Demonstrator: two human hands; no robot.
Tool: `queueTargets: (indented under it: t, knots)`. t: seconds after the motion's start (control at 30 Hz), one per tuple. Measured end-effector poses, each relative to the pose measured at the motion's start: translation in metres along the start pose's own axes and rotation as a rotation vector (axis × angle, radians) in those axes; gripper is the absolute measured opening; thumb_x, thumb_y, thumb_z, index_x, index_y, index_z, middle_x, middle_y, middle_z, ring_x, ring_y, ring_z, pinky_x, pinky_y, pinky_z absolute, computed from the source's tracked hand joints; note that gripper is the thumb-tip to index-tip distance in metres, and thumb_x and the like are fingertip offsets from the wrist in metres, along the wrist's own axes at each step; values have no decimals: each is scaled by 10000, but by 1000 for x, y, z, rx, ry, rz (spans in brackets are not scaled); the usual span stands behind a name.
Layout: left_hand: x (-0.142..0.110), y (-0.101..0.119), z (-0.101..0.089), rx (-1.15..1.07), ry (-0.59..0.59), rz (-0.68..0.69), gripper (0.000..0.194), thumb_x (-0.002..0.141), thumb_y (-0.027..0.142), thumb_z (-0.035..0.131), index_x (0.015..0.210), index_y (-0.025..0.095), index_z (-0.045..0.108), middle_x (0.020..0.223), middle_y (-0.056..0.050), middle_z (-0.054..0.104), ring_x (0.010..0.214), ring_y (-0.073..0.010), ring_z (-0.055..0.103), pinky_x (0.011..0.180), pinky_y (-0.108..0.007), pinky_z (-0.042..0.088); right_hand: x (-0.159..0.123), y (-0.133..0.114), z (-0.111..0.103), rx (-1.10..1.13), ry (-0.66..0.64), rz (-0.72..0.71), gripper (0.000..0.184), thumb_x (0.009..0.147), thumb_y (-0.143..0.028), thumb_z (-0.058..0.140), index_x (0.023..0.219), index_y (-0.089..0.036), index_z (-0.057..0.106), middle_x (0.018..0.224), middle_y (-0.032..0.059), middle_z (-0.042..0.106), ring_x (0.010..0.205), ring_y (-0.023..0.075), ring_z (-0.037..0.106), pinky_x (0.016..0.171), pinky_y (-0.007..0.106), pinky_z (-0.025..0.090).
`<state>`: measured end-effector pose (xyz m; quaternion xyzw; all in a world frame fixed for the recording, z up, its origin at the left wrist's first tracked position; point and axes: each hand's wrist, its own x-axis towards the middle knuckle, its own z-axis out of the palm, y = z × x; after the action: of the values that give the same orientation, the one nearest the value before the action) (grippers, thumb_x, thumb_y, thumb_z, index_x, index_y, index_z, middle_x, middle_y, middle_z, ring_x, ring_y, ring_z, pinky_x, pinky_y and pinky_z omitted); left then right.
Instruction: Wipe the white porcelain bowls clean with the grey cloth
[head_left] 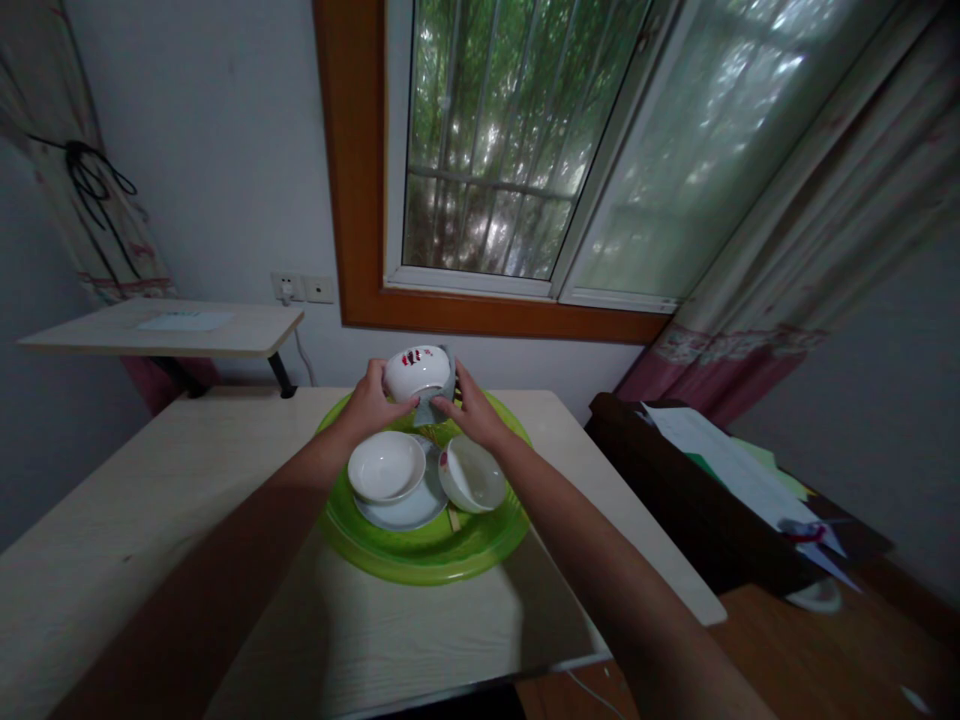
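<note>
A white bowl with a red pattern (417,368) is held up, tilted on its side, over the far part of a round green basin (427,572). My left hand (373,402) is closed on the bowl's left side. On its right, my right hand (472,405) presses a grey cloth (429,408) against the bowl. Inside the basin, a small white bowl (386,468) sits on a white plate (405,513). To its right lies another white bowl (474,478), tilted. A thin light-brown stick (454,520) partly shows beside it.
The basin stands on a light wooden table (225,440). A raised shelf (165,325) is at the left, below wall sockets (302,288). Beyond the table's right edge, papers (727,470) lie on a dark brown piece of furniture (660,480). A barred window (495,150) is ahead.
</note>
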<state>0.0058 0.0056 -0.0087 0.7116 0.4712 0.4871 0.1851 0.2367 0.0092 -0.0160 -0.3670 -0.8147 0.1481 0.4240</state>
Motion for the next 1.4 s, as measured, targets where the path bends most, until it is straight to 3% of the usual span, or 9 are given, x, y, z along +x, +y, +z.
queueTargets:
  t: [0.17, 0.53, 0.9, 1.03, 1.2, 1.3, 1.4]
  knots:
    - [0, -3, 3, -91, -53, 2, 679, 685, 428, 777, 1186, 196, 382, 1159, -132, 626, 995, -231, 678, 803, -360, 579, -2, 7, 3, 120, 63, 53, 874, 864, -531, 679, 1542, -186, 249, 1524, 202, 390, 1403, 326, 418, 1123, 542, 413]
    - [2, -12, 4, -14, -96, 106, 759, 706, 392, 765, 1330, 179, 388, 1332, -174, 550, 1211, -269, 580, 915, -393, 555, -1, 3, 1, -58, 101, -38, 804, 867, -521, 661, 1500, -221, 266, 1378, 161, 416, 1305, 326, 441, 1131, 554, 386]
    - [3, -10, 4, 115, -81, 175, 665, 709, 397, 754, 1285, 208, 481, 1275, -124, 596, 1183, -268, 599, 932, -388, 540, -1, -5, -6, -126, 30, -127, 755, 914, -425, 613, 1554, -239, 260, 1419, 156, 398, 1355, 317, 416, 1165, 565, 363]
    - [4, -7, 4, 155, -64, 189, 637, 699, 403, 760, 1241, 203, 493, 1202, -106, 620, 1095, -262, 623, 907, -390, 539, -1, -9, -8, -200, -12, -183, 779, 906, -306, 603, 1583, -239, 222, 1570, 149, 314, 1462, 301, 326, 1220, 535, 301]
    - [4, -4, 5, 213, -64, 196, 588, 700, 374, 750, 1206, 214, 497, 1137, -91, 632, 1049, -267, 630, 939, -414, 517, -1, -23, -7, -331, -106, -281, 804, 880, -234, 588, 1593, -287, 220, 1695, 55, 113, 1554, 317, 146, 1239, 588, 233]
    - [3, -3, 6, 231, -51, 165, 646, 673, 317, 751, 1246, 213, 473, 1166, -99, 627, 1085, -277, 626, 975, -422, 505, -1, -31, -7, -365, -147, -328, 782, 880, -254, 595, 1582, -316, 256, 1700, -1, 91, 1571, 311, 53, 1245, 600, 209]
    - [3, -2, 6, 237, -43, 165, 633, 666, 293, 742, 1234, 204, 477, 1161, -105, 629, 1080, -279, 628, 967, -421, 508, -1, -31, -7, -368, -129, -315, 748, 908, -297, 584, 1581, -333, 260, 1695, -19, 117, 1573, 298, 58, 1250, 593, 204]
